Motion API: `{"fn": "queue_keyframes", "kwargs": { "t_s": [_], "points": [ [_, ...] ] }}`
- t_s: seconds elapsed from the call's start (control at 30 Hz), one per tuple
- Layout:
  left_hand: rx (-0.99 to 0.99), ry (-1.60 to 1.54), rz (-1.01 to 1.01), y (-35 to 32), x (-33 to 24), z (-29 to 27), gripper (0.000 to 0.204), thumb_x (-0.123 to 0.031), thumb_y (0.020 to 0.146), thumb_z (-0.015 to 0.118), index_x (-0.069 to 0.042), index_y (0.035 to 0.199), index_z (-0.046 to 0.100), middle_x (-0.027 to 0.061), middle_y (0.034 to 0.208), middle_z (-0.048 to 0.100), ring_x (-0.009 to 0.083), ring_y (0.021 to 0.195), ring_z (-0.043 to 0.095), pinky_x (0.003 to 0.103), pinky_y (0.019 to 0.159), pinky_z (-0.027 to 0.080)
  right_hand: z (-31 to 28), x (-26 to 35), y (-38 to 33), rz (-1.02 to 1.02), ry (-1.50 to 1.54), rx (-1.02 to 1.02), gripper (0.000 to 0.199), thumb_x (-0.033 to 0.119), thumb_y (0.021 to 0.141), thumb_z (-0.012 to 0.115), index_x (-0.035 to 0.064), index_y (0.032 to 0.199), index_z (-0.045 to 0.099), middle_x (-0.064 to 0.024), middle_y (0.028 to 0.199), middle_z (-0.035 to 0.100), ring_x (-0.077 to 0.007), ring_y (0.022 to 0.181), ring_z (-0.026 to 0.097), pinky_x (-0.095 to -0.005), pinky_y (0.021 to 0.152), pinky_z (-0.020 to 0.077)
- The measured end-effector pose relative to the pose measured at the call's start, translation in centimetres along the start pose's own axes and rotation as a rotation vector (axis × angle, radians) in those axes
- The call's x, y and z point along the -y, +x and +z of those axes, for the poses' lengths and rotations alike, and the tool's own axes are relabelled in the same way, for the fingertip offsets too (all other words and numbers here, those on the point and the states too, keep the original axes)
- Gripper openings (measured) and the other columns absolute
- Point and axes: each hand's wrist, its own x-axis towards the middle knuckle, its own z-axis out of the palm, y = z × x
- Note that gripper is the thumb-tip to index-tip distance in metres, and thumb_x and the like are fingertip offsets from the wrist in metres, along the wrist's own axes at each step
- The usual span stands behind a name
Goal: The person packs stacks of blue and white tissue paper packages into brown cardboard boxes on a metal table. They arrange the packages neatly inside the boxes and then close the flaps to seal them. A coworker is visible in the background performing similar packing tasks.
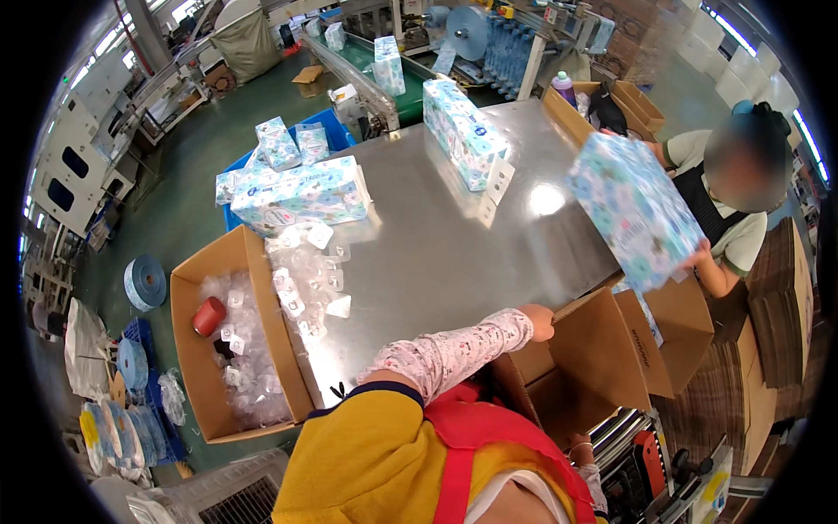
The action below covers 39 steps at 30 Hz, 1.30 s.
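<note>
My left arm, in a pink floral sleeve, reaches right across the metal table, and my left hand (539,322) is closed at the far left corner of an open cardboard box (602,336). Low at the box's near side is my right hand (580,447), mostly hidden by the box and my apron, so its fingers do not show. The box stands tilted at the table's edge, its inside bare. Beside it is a second open box (685,323) with a blue-white pack partly visible inside. Across from me, a co-worker holds a large blue floral pack (635,210) above that box.
Long floral tissue packs (467,131) (301,194) lie on the metal table (419,253). At left stand a carton of clear plastic pieces (244,349) with a red roll (209,316) and a blue crate (336,131). Flattened cartons (724,384) are stacked at right.
</note>
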Motion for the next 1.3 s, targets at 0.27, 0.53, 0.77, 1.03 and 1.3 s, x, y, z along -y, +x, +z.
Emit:
{"fn": "queue_keyframes", "kwargs": {
  "t_s": [0.27,0.53,0.77,1.03,1.3],
  "points": [
    [-0.049,0.013,-0.05,0.4,-0.1,1.1,0.033,-0.029,0.081,0.048,-0.008,0.101,0.065,0.0155,0.1,0.064,0.0348,0.094,0.06,0.044,0.082,0.048,0.2,14.6,-6.7,-0.432,-1.337,-0.143,0.035,0.033,0.082,0.058,0.0023,0.1,0.061,-0.0169,0.087,0.065,-0.0328,0.076,0.064,-0.0399,0.064,0.0508],
    [-0.408,-0.375,0.311,-2.5,3.5,0.6,0.058,-0.053,0.08,0.053,-0.002,0.108,0.059,0.0184,0.087,0.065,0.0351,0.083,0.062,0.043,0.074,0.048,21.8,43.7,-15.1,-1.686,-0.792,-0.175,0.054,0.018,0.078,0.067,-0.0061,0.121,0.045,-0.0252,0.108,0.056,-0.0397,0.1,0.054,-0.0412,0.087,0.043],
    [-0.66,-0.463,0.126,-4.9,13.1,-8.0,0.036,-0.028,0.081,0.062,-0.004,0.107,0.06,0.0142,0.084,0.065,0.0251,0.066,0.063,0.035,0.062,0.05,42.1,60.4,-7.6,-1.404,-1.159,-0.334,0.096,0.049,0.066,0.07,0.001,0.136,0.024,-0.024,0.134,0.032,-0.0384,0.12,0.037,-0.0477,0.099,0.0315],
    [-1.288,-0.034,0.093,-4.2,18.5,-21.3,0.046,-0.026,0.08,0.065,-0.001,0.116,0.053,0.0174,0.11,0.056,0.0318,0.096,0.053,0.039,0.081,0.043,45.0,63.5,-6.9,-1.01,-1.043,-0.202,0.105,0.041,0.058,0.074,0.0011,0.137,0.016,-0.0264,0.126,0.038,-0.0429,0.107,0.048,-0.0443,0.089,0.0449],
    [-1.145,0.192,-0.508,4.1,21.6,-28.5,0.093,-0.044,0.066,0.073,-0.002,0.136,0.028,0.0256,0.129,0.036,0.0462,0.118,0.034,0.06,0.092,0.031,32.6,52.0,-8.7,-1.163,-1.247,-0.161,0.117,0.032,0.056,0.077,0.0002,0.142,0.004,-0.0247,0.12,0.045,-0.0422,0.111,0.044,-0.0426,0.092,0.0392]
  ]
}}
